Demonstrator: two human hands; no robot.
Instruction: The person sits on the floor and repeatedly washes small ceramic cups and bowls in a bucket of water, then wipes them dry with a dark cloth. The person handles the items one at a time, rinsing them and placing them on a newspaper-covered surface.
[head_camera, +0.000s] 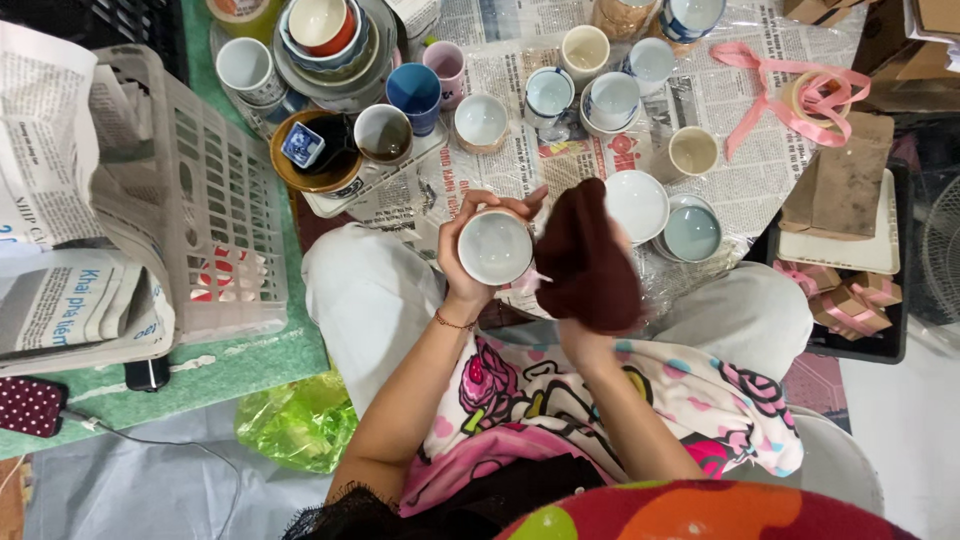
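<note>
My left hand (458, 262) grips a small white ceramic cup (495, 246), its mouth turned up toward me, held over my lap. My right hand is wrapped in a dark maroon cloth (587, 262) just to the right of the cup, so only its wrist (575, 335) shows. The cloth's edge touches the cup's rim. A thin bracelet circles my left wrist.
Several cups and bowls stand on newspaper (740, 120) ahead, including a white bowl (637, 203) and a pale blue bowl (692, 232). A grey plastic basket (215, 215) with newspapers sits left. Pink ribbon (815, 97), cardboard and small gift boxes (850, 305) lie right. A green bag (300, 420) lies by my knee.
</note>
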